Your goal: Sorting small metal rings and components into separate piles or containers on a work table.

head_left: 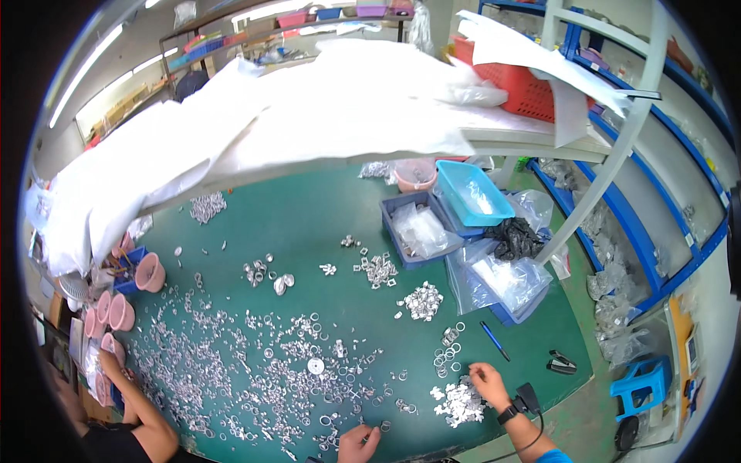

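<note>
Mixing risk: that'd be my worry. The flat silvery pieces [463, 405] are heaped just below the loose metal rings [447, 357], so one careless sweep of the right hand [486, 382] could shove them together, imo.
Black cable [542, 424]: it trails by that forearm, and if it snags it could drag bits along.
Near edge: the left hand [360, 444] is right by it, so a bump might knock some small metal parts [316, 386] off the green table [293, 208].
Right hand pose: reaching in from the lower right, back of the hand up, fingers bent down to the heap's upper right side. Tips look nearly together; can't tell from here if a piece is pinched.
Left hand pose: low, fingers curled in, thumb near the index, small parts all around. Can't tell if it's holding anything.
</note>
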Demonstrator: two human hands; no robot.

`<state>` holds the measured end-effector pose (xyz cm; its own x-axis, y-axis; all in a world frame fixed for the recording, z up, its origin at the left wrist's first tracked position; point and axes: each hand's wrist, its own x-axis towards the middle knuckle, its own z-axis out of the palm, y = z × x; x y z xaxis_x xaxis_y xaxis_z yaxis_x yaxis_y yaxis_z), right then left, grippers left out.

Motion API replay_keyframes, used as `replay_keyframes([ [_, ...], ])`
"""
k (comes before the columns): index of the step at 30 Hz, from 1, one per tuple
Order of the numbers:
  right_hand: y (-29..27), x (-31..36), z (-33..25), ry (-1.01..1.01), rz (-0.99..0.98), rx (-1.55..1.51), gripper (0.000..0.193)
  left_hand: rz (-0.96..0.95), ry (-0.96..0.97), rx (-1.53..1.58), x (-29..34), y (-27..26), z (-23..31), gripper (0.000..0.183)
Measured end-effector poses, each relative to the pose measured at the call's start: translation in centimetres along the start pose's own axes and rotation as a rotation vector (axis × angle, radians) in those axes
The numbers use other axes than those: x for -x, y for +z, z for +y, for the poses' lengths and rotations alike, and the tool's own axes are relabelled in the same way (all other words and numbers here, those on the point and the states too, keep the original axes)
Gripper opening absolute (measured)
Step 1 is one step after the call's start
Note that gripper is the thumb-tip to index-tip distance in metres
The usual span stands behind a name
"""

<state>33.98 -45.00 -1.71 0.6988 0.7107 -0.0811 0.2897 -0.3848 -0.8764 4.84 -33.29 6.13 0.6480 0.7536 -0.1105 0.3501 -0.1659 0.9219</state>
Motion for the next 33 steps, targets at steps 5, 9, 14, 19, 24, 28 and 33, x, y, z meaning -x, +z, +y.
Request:
replay_keyframes([
  [5,3.5,-3.5,0.5,-0.219,0.065,0.482,0.031,0.058,-0.012,-0.008,0.9,0.0,2.2,0.020],
  [9,4.8,-3.7,1.2,-0.250,0.004,0.658,0.031,0.079,-0.030,0.018,1.3,0.5,1.5,0.021],
  [14,4.7,-3.4,0.9,-0.228,0.093,0.407,0.023,0.083,-0.084,0.036,1.3,0.3,1.4,0.021],
  [19,2.6,-1.9,0.9,-0.048,0.208,-0.094,0.009,0.107,-0.133,0.037,1.4,0.7,0.5,0.025],
  [24,3.0,1.2,2.8,0.058,0.156,-0.252,0.010,0.076,-0.174,0.002,1.6,0.3,1.0,0.028],
  [28,3.6,3.6,-2.6,0.088,-0.006,-0.009,0.027,0.066,-0.183,-0.034,2.0,-0.9,0.4,0.027],
  [33,5.6,5.1,-5.7,0.092,-0.134,-0.026,0.024,0.090,-0.177,-0.001,2.6,-2.5,-0.8,0.023],
])
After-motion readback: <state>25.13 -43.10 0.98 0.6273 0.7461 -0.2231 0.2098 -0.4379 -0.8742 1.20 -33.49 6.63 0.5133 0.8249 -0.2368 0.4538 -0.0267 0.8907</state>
